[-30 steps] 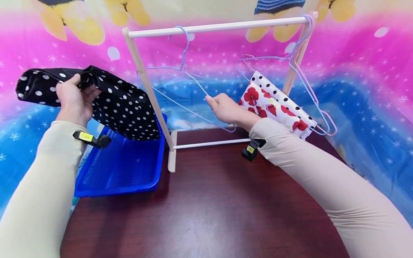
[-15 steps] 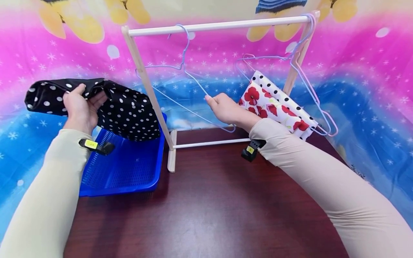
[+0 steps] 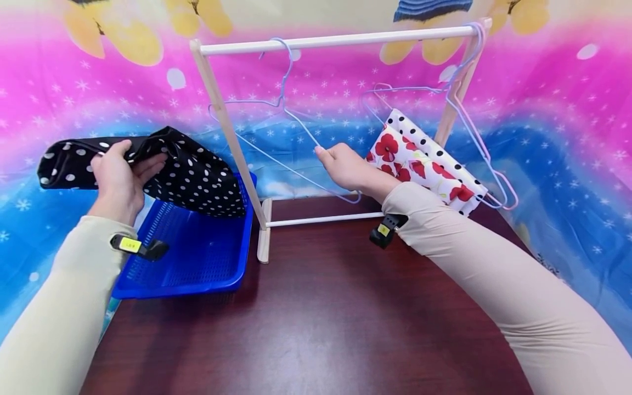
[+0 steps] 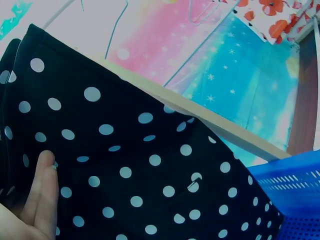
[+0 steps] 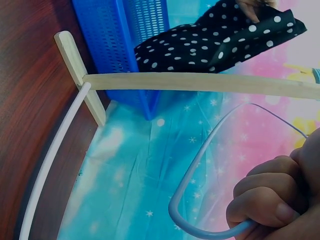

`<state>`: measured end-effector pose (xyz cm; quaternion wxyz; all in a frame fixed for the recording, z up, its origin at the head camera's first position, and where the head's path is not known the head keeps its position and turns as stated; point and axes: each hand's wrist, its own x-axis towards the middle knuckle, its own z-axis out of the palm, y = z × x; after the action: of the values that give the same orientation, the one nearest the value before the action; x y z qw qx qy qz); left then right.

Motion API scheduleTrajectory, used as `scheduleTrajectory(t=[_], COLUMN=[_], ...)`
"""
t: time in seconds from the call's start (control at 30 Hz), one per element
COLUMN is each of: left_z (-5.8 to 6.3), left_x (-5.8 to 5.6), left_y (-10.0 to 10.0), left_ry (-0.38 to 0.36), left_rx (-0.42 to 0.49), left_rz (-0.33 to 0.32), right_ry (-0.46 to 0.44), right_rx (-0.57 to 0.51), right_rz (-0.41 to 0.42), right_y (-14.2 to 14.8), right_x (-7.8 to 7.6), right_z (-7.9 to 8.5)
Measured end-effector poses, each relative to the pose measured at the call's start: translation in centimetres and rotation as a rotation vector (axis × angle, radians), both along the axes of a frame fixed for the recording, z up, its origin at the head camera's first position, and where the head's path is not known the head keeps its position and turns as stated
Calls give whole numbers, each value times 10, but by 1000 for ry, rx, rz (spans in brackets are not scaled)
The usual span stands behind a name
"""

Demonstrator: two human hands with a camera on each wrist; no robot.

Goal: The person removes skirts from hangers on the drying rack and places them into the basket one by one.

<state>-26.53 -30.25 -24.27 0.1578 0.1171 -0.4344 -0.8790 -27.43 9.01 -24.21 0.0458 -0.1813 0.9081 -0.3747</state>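
Observation:
In the head view my left hand (image 3: 120,178) holds up a black cloth (image 3: 197,178) with white dots, thumb over a fold and fingers against it. The cloth's lower end hangs into a blue basket (image 3: 197,274). A blue-purple wire hanger (image 3: 301,125) hangs by its hook from the rack's top rail (image 3: 336,41). My right hand (image 3: 345,164) grips the hanger's sloping right arm. Close up in the right wrist view, curled fingers (image 5: 262,200) wrap the hanger wire. Straight fingers (image 4: 46,195) lie against the dotted cloth in the left wrist view.
At the rack's right end hang a second blue-purple hanger (image 3: 469,118) and a pink hanger (image 3: 508,189), with a folded white cloth (image 3: 419,159) of red flowers and black dots. The rack's left post (image 3: 229,137) stands between basket and hanger. Everything stands on a dark brown table (image 3: 316,318).
My left hand has come down a little, lowering the upper part of the dotted cloth and shifting its folds. The right hand stays at the same spot on the hanger.

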Motion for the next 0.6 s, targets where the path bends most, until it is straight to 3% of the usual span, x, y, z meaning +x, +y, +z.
scheduleTrajectory(t=[0.3,0.6], left_z=[-9,-23], left_x=[21,36], left_y=[-5,0], left_ry=[-64,-185], left_rx=[-94,-160], left_rz=[14,14], right_ry=[-10,-14], right_rx=[7,-7], right_rz=[-12,-11], right_y=[-1,-2], right_x=[0,0], right_z=[-1,-3])
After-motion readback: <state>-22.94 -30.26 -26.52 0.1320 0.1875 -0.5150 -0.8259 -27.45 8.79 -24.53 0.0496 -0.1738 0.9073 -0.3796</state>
